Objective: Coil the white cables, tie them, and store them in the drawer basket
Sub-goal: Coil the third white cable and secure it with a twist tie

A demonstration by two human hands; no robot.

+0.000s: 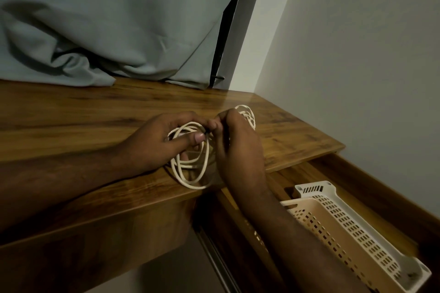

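Wooden desk top point(95, 112), warm brown grain, glossy, set into a room corner. Grey-green curtain point(119, 19) hangs behind it, its hem bunched on the desk's far edge. Dark window frame point(222, 38) shows at the curtain's right edge. Plain pale wall point(357, 54) on the right. Light dim.

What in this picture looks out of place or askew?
Little stands out. The curtain has slumped in folds onto the desk, and the basket sits askew in the open drawer. The coiled cable overhangs the desk edge.
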